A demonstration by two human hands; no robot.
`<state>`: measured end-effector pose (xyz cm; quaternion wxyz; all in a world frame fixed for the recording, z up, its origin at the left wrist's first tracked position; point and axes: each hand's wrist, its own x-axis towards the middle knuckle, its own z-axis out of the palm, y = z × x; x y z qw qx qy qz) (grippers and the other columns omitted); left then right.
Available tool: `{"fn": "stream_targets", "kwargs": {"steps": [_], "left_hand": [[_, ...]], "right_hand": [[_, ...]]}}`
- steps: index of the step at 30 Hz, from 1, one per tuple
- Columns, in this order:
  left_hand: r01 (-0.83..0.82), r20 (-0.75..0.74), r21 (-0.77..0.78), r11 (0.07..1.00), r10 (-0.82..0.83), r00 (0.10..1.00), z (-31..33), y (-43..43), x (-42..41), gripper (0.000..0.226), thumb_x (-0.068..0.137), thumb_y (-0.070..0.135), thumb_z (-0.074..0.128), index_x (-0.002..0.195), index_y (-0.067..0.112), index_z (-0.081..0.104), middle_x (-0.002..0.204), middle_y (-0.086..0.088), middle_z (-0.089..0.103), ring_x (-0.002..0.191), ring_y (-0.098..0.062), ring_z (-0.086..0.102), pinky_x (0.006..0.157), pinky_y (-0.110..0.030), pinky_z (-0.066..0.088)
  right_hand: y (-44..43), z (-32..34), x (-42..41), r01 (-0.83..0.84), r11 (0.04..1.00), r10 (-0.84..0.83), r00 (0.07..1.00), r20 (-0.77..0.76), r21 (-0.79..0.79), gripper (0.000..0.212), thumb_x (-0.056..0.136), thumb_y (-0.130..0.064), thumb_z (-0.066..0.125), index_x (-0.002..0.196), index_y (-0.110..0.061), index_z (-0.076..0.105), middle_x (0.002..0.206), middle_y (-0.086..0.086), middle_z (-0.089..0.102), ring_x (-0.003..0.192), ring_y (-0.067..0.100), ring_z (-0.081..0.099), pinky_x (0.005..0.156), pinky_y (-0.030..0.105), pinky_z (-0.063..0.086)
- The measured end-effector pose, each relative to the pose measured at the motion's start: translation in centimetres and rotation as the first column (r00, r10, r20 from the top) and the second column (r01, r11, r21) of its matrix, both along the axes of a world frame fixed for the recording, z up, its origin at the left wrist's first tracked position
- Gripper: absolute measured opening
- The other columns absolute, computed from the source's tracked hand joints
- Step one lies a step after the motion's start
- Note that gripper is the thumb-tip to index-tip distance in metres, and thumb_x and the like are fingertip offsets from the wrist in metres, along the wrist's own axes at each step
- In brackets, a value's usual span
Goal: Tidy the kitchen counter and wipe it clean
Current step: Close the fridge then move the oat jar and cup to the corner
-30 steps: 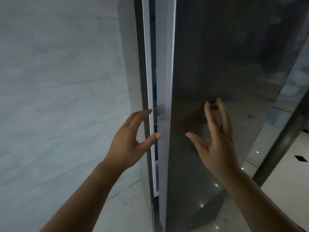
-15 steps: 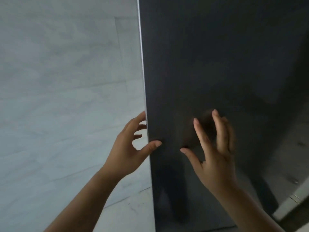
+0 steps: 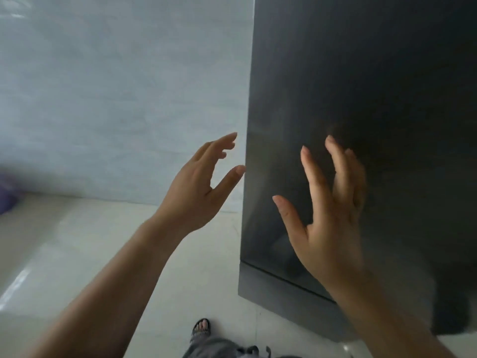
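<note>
Though we had a surface to tidy and wipe, none showed; ahead stood a tall dark door (image 3: 361, 99), its long edge upright just right of the thumb of our left grip (image 3: 204, 182). Both grips were spread wide, holding nothing. Our right grip (image 3: 327, 202) hung before the door's face, nearer to it; whether it touched, we could not tell. Left of the left grip rose a marble wall (image 3: 116, 99); below, a sandalled foot (image 3: 201, 328) on the floor (image 3: 77, 254).

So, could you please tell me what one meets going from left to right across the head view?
purple object → left hand → right hand, in front of the dark door.
</note>
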<state>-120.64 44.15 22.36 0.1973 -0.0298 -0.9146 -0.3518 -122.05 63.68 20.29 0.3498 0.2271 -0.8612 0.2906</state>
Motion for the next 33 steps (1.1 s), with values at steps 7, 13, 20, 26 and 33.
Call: {"fn": "stream_targets", "kwargs": {"steps": [7,13,20,26,33], "left_hand": [[-0.341,0.258,0.160,0.926,0.294,0.920,-9.3,0.5,13.5,0.040,0.085,0.048,0.052,0.123,0.034,0.051,0.117,0.019,0.058,0.108,0.004,0.053,0.091,-0.020,0.044],[-0.634,0.487,0.394,0.666,0.434,0.758,-13.6,1.4,26.3,0.035,0.081,0.057,0.049,0.112,0.043,0.056,0.107,0.022,0.065,0.105,0.000,0.059,0.093,-0.037,0.049],[-0.824,0.594,0.402,0.400,0.571,0.567,-15.0,-4.4,35.1,0.023,0.087,0.046,0.050,0.108,0.040,0.057,0.105,0.017,0.066,0.100,0.006,0.059,0.084,-0.015,0.045],[-0.873,0.608,0.413,0.258,0.635,0.476,-15.3,-15.0,41.9,0.031,0.083,0.051,0.047,0.111,0.039,0.055,0.106,0.018,0.064,0.102,0.007,0.058,0.088,-0.021,0.045],[-0.891,0.581,0.455,-0.020,0.765,0.279,-14.1,-22.1,51.2,0.031,0.083,0.045,0.049,0.111,0.036,0.058,0.105,0.014,0.066,0.101,0.004,0.059,0.081,-0.007,0.045]], "right_hand": [[-1.4,-7.1,6.1,-0.395,0.887,0.456,0.680,0.574,-0.238,0.056,0.086,-0.053,0.045,0.131,-0.019,0.048,0.135,-0.010,0.046,0.126,0.005,0.041,0.104,0.032,0.041],[-4.4,-10.5,10.9,-0.627,0.729,0.587,0.368,0.721,-0.274,0.046,0.090,-0.050,0.037,0.121,-0.021,0.055,0.124,-0.012,0.053,0.120,0.001,0.046,0.101,0.033,0.042],[-14.4,-13.2,15.7,-0.809,0.532,0.542,0.099,0.835,-0.250,0.046,0.088,-0.054,0.032,0.115,-0.025,0.056,0.113,-0.028,0.049,0.110,-0.010,0.046,0.090,0.004,0.036],[-28.6,-14.2,21.6,-0.921,0.304,0.551,-0.037,0.834,-0.242,0.030,0.091,-0.049,0.035,0.108,-0.033,0.053,0.110,-0.030,0.050,0.107,-0.008,0.049,0.087,0.006,0.040],[-42.3,-12.8,29.8,-0.973,0.016,0.557,-0.184,0.810,-0.232,0.043,0.089,-0.052,0.034,0.112,-0.025,0.057,0.109,-0.018,0.055,0.105,-0.004,0.051,0.086,0.015,0.044]]}}
